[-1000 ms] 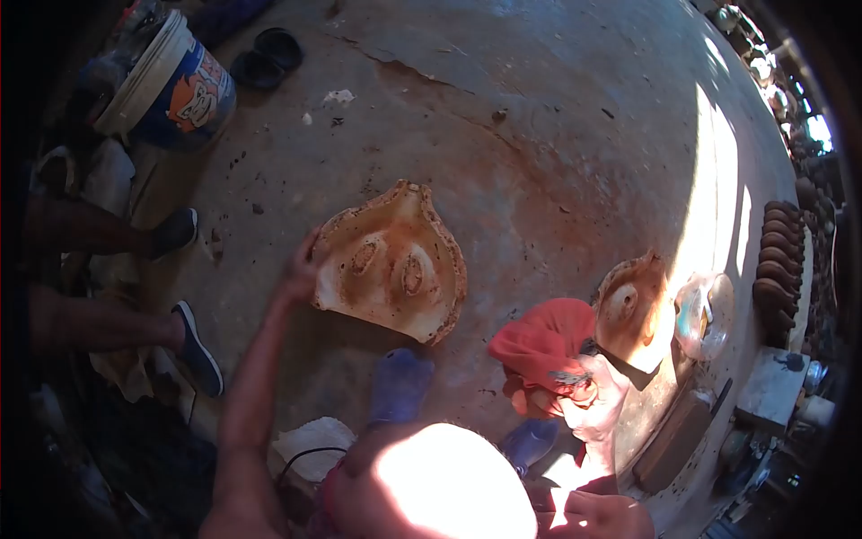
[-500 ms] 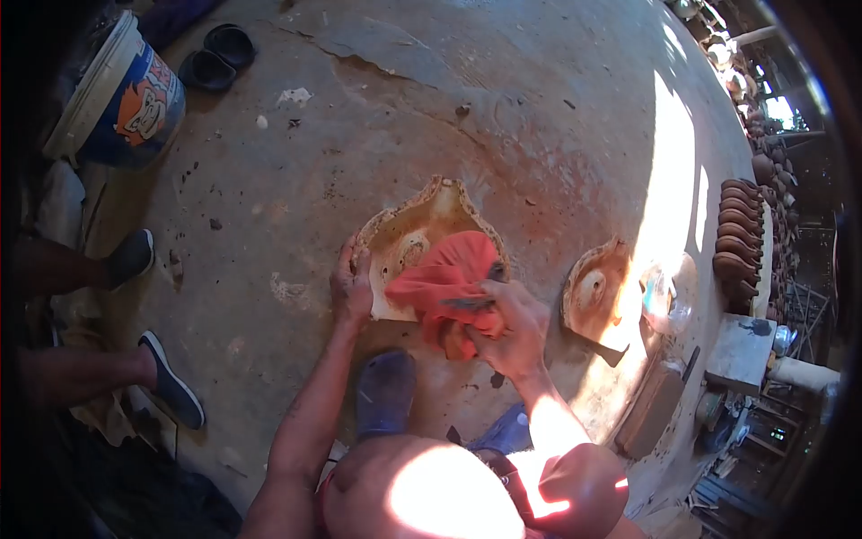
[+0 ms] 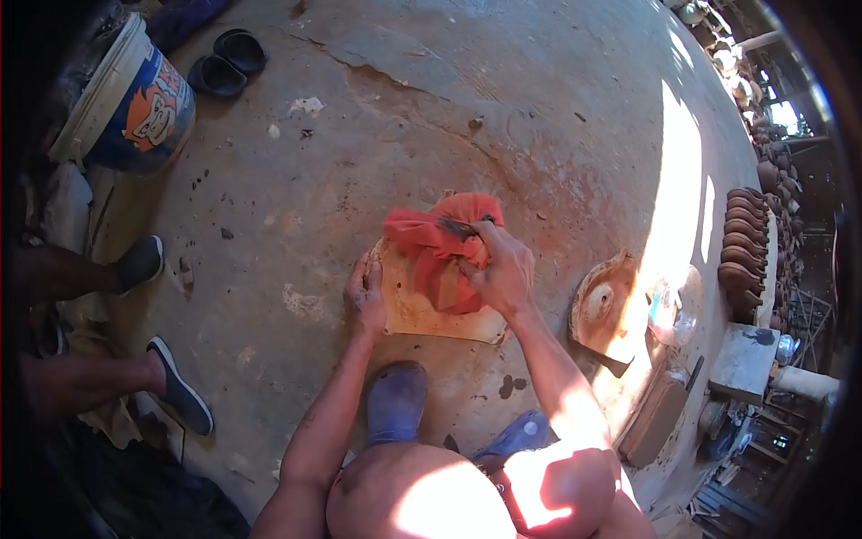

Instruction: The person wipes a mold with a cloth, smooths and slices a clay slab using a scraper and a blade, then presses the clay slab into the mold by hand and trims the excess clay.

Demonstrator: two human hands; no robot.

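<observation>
The hollow mould (image 3: 409, 305) lies on the floor (image 3: 314, 180) in front of the person's blue boots (image 3: 397, 404). The left hand (image 3: 366, 296) grips its left rim, thumb and fingers closed on the edge. The right hand (image 3: 503, 269) pinches a bunched red cloth (image 3: 449, 234) over the mould; cloth and hand hide much of the hollow, leaving its lower edge and lower left part in sight.

To the right sits a second mould (image 3: 597, 305), partly sunlit, with a clear plastic item (image 3: 678, 310) just beside it and a long brown block (image 3: 653, 418) below. Farther right are a pale box (image 3: 745, 359) and a row of curved brown pieces (image 3: 743, 238). At the left, another person's dark shoes (image 3: 184, 386) rest well apart from the mould, below a printed bucket (image 3: 117, 108) and black clogs (image 3: 217, 78).
</observation>
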